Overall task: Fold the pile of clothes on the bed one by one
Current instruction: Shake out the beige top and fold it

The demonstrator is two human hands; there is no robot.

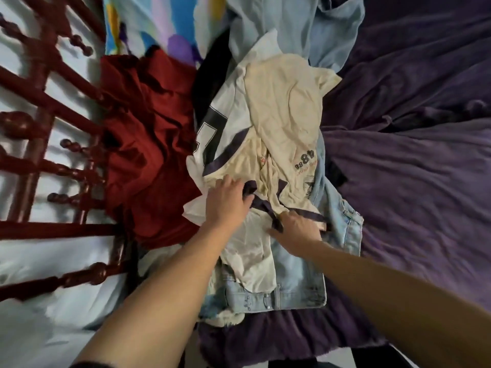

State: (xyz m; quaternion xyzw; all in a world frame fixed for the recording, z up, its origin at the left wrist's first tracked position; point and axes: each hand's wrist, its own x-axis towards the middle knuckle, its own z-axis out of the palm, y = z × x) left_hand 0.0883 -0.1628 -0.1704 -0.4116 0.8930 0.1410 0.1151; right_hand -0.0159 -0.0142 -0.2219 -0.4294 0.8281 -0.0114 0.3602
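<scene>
A pile of clothes lies on the bed. On top is a cream T-shirt [284,110] with dark purple trim and a "48" print. Under it are a white jersey [223,115] with a large black number, a light denim jacket [300,277] and a red garment [151,144] to the left. My left hand [228,203] rests on the cream shirt's lower part, its fingers curled over the purple trim. My right hand [297,235] grips the shirt's purple-edged hem just to the right, its fingertips hidden in the cloth.
A purple blanket [414,166] covers the bed on the right. A dark red wooden bed frame [47,160] with turned spindles runs along the left. Pale blue clothes [300,27] and a bright patterned cloth [154,25] lie at the far end.
</scene>
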